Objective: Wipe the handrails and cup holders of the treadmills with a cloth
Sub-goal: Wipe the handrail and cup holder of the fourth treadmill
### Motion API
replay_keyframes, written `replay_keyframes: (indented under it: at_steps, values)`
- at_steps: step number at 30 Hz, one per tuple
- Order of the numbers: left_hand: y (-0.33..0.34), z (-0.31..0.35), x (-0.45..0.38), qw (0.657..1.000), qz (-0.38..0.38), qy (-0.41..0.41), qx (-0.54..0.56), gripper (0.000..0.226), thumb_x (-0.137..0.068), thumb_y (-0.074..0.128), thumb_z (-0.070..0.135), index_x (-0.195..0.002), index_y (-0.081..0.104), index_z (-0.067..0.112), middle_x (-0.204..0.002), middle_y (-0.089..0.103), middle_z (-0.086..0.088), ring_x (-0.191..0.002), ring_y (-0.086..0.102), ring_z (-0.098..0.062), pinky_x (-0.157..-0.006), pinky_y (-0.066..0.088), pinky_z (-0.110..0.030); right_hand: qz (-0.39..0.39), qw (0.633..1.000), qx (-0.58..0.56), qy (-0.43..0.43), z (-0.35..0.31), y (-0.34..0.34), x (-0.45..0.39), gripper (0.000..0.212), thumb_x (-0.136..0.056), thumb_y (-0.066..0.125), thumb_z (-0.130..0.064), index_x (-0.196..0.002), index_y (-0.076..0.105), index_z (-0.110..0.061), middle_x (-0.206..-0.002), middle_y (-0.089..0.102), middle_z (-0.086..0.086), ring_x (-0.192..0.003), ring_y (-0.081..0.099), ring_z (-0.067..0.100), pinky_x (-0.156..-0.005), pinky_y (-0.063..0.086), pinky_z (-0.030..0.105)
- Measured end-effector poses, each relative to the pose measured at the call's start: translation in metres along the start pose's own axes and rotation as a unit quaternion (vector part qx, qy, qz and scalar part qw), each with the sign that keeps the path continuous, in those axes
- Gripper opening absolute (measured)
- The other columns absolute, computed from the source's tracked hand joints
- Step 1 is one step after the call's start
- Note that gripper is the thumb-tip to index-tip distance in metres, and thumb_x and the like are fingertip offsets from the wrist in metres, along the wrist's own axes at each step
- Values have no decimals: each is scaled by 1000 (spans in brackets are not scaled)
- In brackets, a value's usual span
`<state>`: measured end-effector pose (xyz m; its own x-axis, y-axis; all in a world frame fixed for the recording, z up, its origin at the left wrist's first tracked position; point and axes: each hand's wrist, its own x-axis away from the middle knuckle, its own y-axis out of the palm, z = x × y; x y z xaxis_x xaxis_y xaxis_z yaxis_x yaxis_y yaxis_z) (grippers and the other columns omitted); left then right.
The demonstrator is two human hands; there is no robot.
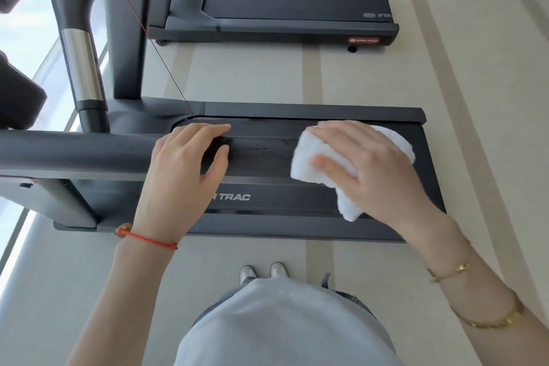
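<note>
Pale floor (371, 83) with darker beige stripes running away from the camera. Two dark treadmills parked side by side on it: near treadmill (312, 223) across the middle, second treadmill (282, 9) farther off, both marked STAR TRAC. Bright window or glass along the left edge, washed out.

Near machine's handrail (74, 151), a thick dark bar, runs in from the left edge. Left hand (184, 169) rests on it, fingers laid over the top and thumb on the near side, loosely curved, not clearly gripping. Right hand (365, 169) lies on a white cloth (315, 157) at the rail's right end, thumb and fingers curled round the bunched fabric; part of the cloth hangs below the palm. Bare stretch of rail between the hands shows faint marks or scuffs.

Upright post (83, 68) with a silver band rises at left. A thin red cord (154, 41) drops from the console area to the deck.

Console is cut off at the top left, only red and black corners visible. Cup holders cannot be made out. Rail's end is hidden under the cloth. Person's shirt and shoe tips at the bottom; red string bracelet (148, 239) on the left wrist, gold bangles (475, 297) on the right.
</note>
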<state>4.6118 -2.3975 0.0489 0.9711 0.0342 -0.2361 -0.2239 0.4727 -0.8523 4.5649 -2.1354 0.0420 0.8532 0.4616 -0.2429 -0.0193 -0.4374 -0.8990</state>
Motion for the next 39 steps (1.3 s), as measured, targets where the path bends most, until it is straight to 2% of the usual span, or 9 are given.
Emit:
replay_keyframes:
  at_steps: [2,8,15,22,26,29,31,36,39]
  values:
    - [1,0,0,1000,-3,3,-7,29,-96,57,16,-124,65,16,-114,67,1,-109,58,-22,-102,42,-48,8,999,-6,37,9,-5,8,43,-98,41,-48,-131,59,-26,-133,57,-9,-124,50,12,-106,23,14]
    - [2,-1,1,1000,-8,10,-18,30,-96,57,17,-125,65,15,-118,67,0,-112,58,-24,-104,41,-47,-63,995,79,-22,-38,18,-35,57,-95,27,-55,-123,62,-21,-112,67,-1,-101,60,25,-87,43,36]
    - [-3,-3,2,1000,4,12,-8,30,-96,56,18,-124,65,13,-118,67,-1,-114,58,-22,-104,43,-43,-37,999,6,-17,-9,6,-15,52,-96,34,-59,-129,59,-29,-125,62,-13,-114,55,13,-95,35,22]
    - [-22,-34,5,999,23,-1,-36,28,-97,57,18,-123,65,12,-120,66,-3,-117,57,-25,-105,40,-48,-68,992,96,-53,-71,36,-62,58,-94,18,-62,-119,57,-27,-103,68,-5,-91,62,24,-70,40,33]
    - [-37,-57,3,999,31,1,-45,27,-97,58,15,-122,66,11,-117,67,-4,-113,58,-27,-104,41,-50,-48,992,95,-75,-104,58,-77,44,-98,29,-55,-114,51,-20,-90,65,-3,-82,60,26,-61,34,33]
    - [-44,-74,1,999,26,8,-40,27,-96,58,16,-122,66,11,-117,67,-4,-114,58,-27,-104,41,-50,-2,999,12,-52,-89,51,-60,41,-96,41,-52,-113,61,-20,-107,67,-7,-99,60,18,-72,42,29]
    - [-46,-82,1,999,24,12,-37,26,-96,58,16,-121,66,13,-117,67,-2,-115,57,-25,-107,38,-45,20,1000,-14,-14,-78,46,-51,41,-94,43,-55,-110,66,-25,-114,65,-12,-104,57,12,-78,38,21]
    - [-50,-101,-1,999,12,21,-29,25,-96,59,18,-120,67,15,-117,67,1,-115,57,-23,-108,31,-36,2,997,78,28,-118,70,-83,45,-94,29,-56,-85,60,-25,-75,60,-7,-74,57,20,-58,39,33]
    - [-51,-109,-1,999,-4,27,-19,25,-97,58,20,-120,67,14,-118,67,1,-116,57,-22,-108,32,-36,9,996,85,1,-141,86,-92,44,-95,31,-54,-86,62,-23,-75,62,-6,-74,57,21,-57,31,30]
